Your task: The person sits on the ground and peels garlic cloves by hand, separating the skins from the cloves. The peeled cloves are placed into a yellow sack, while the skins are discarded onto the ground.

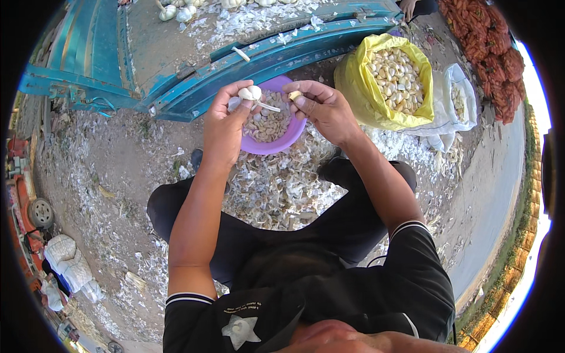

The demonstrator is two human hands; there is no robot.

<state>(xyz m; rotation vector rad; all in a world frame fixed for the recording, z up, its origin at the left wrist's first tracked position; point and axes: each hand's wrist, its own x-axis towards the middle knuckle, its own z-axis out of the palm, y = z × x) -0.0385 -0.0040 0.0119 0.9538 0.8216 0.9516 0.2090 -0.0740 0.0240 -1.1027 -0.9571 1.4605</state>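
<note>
My left hand (229, 119) grips a partly broken white garlic bulb (250, 92) with its stem pointing right. Level with it, my right hand (324, 110) pinches a yellowish garlic clove (294, 95) between thumb and fingertips. The two hands are apart. Below both of them stands a purple plastic basin (296, 132) that holds loose garlic cloves (267, 125); my hands hide part of its rim.
A blue metal truck bed (269, 55) with garlic bulbs and skins lies ahead. To the right stand a yellow woven sack (353, 84) of cloves, a white sack (470, 95) and red mesh bags (499, 57). Garlic skins (282, 189) litter the ground. A person's hand (408, 8) shows at the top.
</note>
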